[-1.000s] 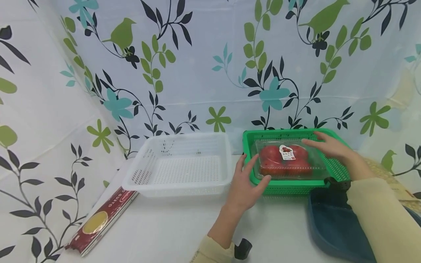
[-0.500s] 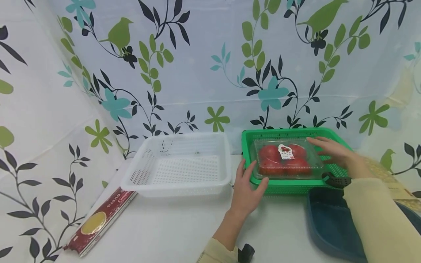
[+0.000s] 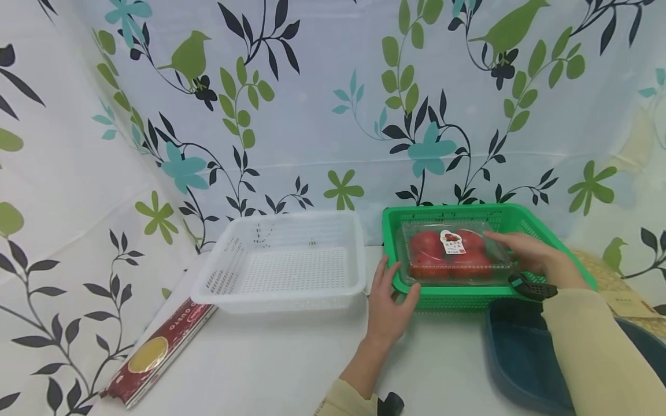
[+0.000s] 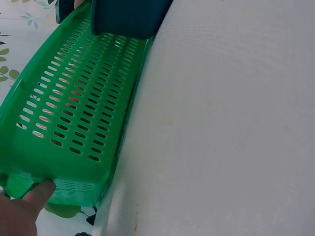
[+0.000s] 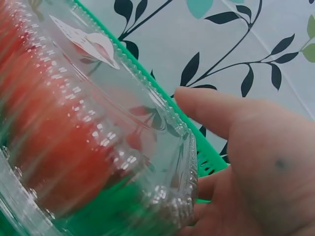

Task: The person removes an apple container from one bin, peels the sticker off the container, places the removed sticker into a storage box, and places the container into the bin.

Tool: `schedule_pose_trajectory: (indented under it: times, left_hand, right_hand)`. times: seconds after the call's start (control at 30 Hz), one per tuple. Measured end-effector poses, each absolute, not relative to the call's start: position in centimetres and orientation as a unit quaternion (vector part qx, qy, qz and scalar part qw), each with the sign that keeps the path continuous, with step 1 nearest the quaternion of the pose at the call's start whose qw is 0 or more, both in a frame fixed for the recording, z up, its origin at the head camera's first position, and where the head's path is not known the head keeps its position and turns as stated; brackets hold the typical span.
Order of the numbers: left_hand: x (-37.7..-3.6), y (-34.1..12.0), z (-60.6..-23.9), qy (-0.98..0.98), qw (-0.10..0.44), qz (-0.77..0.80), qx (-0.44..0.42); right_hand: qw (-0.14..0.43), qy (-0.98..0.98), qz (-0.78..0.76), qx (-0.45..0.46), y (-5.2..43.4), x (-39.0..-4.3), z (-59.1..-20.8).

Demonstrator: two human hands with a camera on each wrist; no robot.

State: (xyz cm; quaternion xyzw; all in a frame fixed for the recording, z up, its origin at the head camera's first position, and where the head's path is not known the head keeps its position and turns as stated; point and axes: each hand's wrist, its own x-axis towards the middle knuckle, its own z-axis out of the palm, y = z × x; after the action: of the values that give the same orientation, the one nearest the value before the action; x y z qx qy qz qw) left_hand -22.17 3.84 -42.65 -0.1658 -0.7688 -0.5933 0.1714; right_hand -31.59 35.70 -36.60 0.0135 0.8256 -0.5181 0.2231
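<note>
A red pasta packet (image 3: 156, 350) lies far left on the white counter (image 3: 270, 364). Next to it sits a white basket (image 3: 283, 263). Then comes the left hand (image 3: 387, 303). Its fingers are spread and mostly straight, and they rest against the near left corner of the green basket (image 3: 398, 222); in the left wrist view a fingertip (image 4: 42, 189) touches that corner. Inside the green basket sits a clear box of tomatoes (image 3: 452, 251). The right hand (image 3: 531, 254) is on the box's right end, with fingers loosely bent around its edge; the right wrist view shows the thumb (image 5: 211, 110) above the rim and fingers under it. A dark blue tray (image 3: 520, 358) sits just in front of the green basket, on the right.
</note>
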Motion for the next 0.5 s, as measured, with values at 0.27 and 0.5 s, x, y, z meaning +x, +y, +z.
schedule_pose_trajectory:
  times: [0.27, 0.5]
  left_hand:
    - [-22.36, 3.87, -42.93, -0.758, 0.18, -0.605, -0.164]
    - [-22.38, 3.89, -43.01, -0.758, 0.177, -0.604, -0.171]
  right_hand:
    - [0.217, 0.841, -0.496, 0.012, 35.13, -31.22, -36.5]
    - [0.204, 0.844, -0.496, 0.026, 35.22, -31.12, -36.78]
